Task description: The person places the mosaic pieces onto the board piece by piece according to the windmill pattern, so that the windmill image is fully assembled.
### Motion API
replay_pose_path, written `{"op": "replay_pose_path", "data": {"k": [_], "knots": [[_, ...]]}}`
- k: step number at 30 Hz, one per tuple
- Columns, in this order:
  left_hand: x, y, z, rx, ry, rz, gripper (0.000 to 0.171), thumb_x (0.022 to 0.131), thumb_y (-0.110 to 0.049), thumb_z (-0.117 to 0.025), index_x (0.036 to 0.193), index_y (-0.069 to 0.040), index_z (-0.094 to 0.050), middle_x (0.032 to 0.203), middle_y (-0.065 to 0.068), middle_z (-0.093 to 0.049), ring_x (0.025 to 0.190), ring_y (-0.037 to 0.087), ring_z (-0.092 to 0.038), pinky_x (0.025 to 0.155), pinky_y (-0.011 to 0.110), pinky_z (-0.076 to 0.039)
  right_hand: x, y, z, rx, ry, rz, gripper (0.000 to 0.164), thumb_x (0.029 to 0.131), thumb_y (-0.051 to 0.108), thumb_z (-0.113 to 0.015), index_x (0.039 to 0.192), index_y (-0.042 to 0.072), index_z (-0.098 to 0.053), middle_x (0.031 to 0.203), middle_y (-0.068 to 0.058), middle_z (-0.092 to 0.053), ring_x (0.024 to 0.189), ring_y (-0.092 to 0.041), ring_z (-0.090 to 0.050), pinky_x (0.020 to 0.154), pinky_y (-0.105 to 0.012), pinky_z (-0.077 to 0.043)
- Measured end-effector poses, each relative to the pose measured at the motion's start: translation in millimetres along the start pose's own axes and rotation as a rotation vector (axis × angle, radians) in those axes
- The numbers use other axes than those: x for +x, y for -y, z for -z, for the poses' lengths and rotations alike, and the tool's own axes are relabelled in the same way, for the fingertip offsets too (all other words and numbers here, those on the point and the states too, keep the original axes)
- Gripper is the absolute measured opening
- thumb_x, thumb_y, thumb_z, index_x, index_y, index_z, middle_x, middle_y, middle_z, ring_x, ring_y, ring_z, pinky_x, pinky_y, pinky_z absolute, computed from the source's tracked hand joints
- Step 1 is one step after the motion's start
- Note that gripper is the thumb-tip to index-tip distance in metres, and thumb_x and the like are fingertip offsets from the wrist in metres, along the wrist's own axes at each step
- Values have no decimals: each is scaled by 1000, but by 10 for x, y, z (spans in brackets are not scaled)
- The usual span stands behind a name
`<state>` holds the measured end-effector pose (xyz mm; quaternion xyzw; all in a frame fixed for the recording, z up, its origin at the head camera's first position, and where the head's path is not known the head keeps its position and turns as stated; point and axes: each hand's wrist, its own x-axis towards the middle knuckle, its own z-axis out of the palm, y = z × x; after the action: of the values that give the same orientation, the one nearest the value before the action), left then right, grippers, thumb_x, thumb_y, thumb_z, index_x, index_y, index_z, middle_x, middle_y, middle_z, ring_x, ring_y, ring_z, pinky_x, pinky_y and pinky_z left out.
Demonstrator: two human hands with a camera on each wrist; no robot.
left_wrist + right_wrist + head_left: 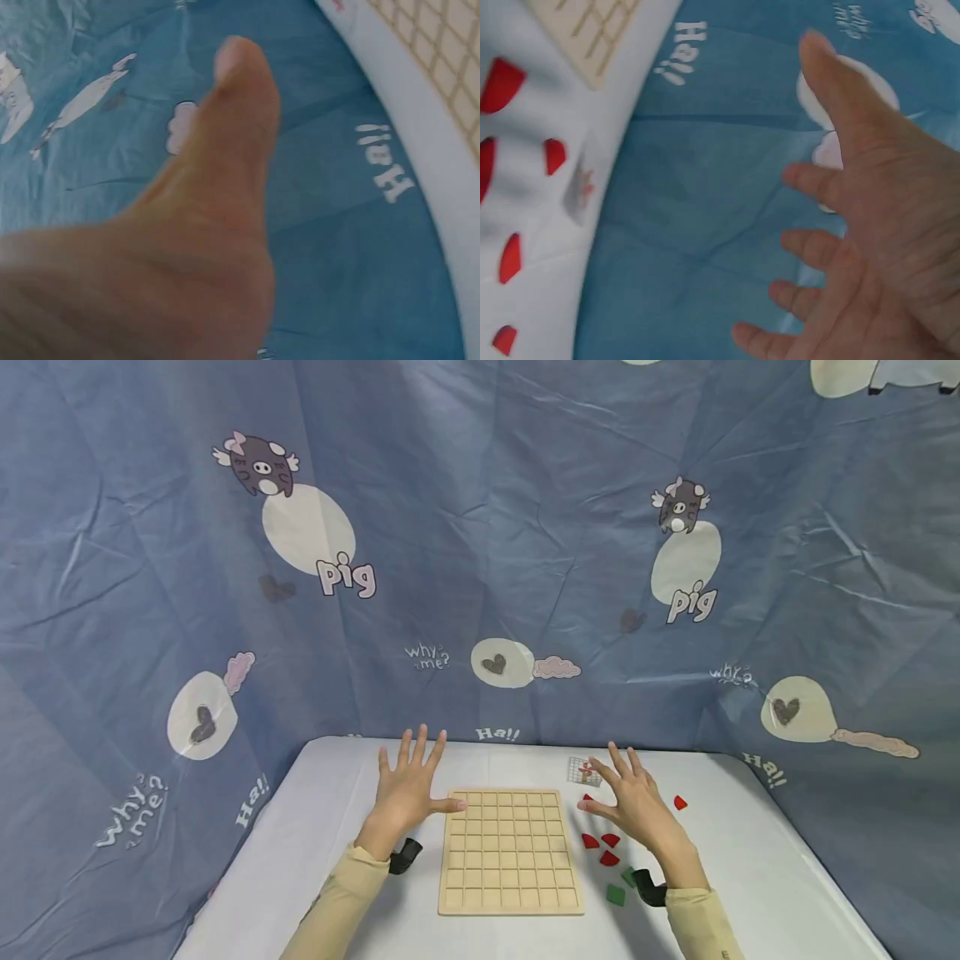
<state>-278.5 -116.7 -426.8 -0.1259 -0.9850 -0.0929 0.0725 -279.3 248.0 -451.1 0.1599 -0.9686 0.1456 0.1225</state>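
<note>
My left hand [401, 789]: spread wide, fingers straight and fanned toward the far side, thumb pointing right across the board's far left corner; whether it touches the wood I cannot tell.
My right hand [637, 797]: wide too, thumb and forefinger well apart, thumb pointing left toward the board's far right side.
Grid board [512, 852]: pale wood, lying flat between my hands and reaching nearer to me than they do, its surface split into rows of square cells.
Red pieces [610, 858]: three grouped near the board's right edge, one farther off beside my right thumb and partly covered, one alone to the right of my right hand.
Green pieces [616, 895]: two, right of the board's near end, just beside each other.
Card [584, 772]: beyond the board's far right corner, a printed grid with red marks, near my right fingertips.
Table [255, 885]: white, under everything.
Curtain [480, 485]: blue, printed with pigs and words, behind the table and along both sides.
</note>
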Motion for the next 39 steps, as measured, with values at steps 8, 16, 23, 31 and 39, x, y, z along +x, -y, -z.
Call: {"op": "replay_pose_path", "data": {"k": [8, 16, 23, 31, 39], "knots": [[-20, 178, -268, -30, 172, -115, 120, 66, -68, -73, 157, -19, -12, 164, 12, -3, 150, 36, -5, 115, 69, -8, -50, -169, -205, 36, 54, 20, 86, 74, 49, -79, 146, 18, -44, 155, -24, -28, 137, -54, -28, 93, -75, -37], [-104, 331, -577, -26, 289, -226, 126, 62, -70, -73, 157, -18, -10, 164, 10, -2, 151, 34, -5, 116, 66, -9, -131, -262, -356, 58, 101, -23, 90, 72, 53, -79, 146, 16, -43, 154, -22, -33, 132, -52, -36, 93, -73, -39], [-166, 436, -761, -35, 316, -292, 133, 56, -70, -75, 156, -10, -11, 163, 15, -6, 150, 37, -8, 116, 67, -8, -190, -320, -481, 102, 117, -17, 93, 70, 55, -80, 146, 14, -44, 149, -21, -39, 130, -46, -41, 93, -65, -45], [-240, 462, -880, -101, 368, -335, 136, 52, -67, -78, 155, -9, -12, 163, 15, -7, 150, 36, -7, 117, 66, -3, -240, -376, -601, 151, 158, -35, 95, 67, 57, -80, 143, 13, -46, 141, -14, -48, 127, -35, -46, 95, -57, -48], [-294, 451, -944, -129, 400, -321, 136, 51, -68, -78, 155, -7, -14, 163, 11, -9, 150, 33, -8, 118, 64, 0, -236, -362, -653, 175, 194, -112, 77, 68, 40, -86, 133, 10, -56, 129, -6, -58, 116, -24, -54, 94, -48, -51]]}}
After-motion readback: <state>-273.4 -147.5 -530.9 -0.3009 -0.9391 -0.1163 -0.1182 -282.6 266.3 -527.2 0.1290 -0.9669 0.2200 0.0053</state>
